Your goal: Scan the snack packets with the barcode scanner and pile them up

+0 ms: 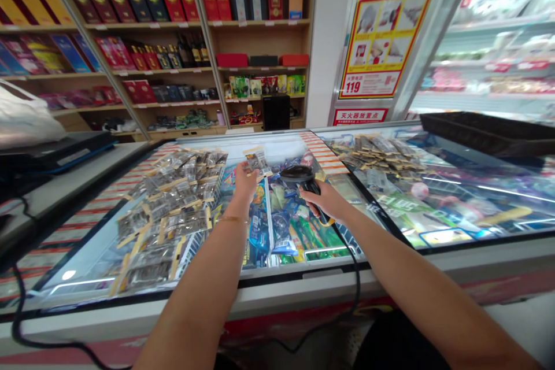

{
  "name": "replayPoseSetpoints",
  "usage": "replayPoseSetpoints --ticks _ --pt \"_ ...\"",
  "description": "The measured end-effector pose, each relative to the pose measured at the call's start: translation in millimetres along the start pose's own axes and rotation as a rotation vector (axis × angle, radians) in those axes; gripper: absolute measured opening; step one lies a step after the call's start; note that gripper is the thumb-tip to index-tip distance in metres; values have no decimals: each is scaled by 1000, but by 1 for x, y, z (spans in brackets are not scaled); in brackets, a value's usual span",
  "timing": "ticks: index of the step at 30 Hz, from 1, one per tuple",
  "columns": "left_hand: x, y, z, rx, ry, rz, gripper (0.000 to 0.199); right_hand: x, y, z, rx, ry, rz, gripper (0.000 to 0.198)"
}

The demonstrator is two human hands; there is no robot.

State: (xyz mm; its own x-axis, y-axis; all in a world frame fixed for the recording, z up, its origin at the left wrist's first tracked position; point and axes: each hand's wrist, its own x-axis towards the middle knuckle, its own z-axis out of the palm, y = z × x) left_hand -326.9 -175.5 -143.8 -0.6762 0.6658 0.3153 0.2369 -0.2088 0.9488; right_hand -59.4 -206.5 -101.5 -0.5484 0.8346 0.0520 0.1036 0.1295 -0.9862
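My right hand (323,199) is wrapped round the handle of a black barcode scanner (298,174), its head tilted toward my left hand. A black cable runs down from its handle. My left hand (246,178) grips a small clear snack packet (257,159) with a tan edge by its near left corner, over the freezer glass. Left of that hand lies a wide spread of similar packets (173,191). Another pile of such packets (384,153) rests on the glass to the right. Through the glass show bagged frozen goods (284,231).
The chest freezer's front edge (303,286) runs below my forearms. A black tray (485,133) stands at the right on the glass. At the far left, a white plastic bag (23,113) sits on a dark device. Shelves (255,24) with boxes stand behind.
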Motion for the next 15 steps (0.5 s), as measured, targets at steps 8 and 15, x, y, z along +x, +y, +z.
replayPoseSetpoints --ticks 8,15 --pt "-1 5 1 -22 -3 -84 37 -1 0 -2 3 -21 -20 35" --pt "-1 6 1 -23 7 -102 38 -4 -5 -2 35 -34 -24 35"
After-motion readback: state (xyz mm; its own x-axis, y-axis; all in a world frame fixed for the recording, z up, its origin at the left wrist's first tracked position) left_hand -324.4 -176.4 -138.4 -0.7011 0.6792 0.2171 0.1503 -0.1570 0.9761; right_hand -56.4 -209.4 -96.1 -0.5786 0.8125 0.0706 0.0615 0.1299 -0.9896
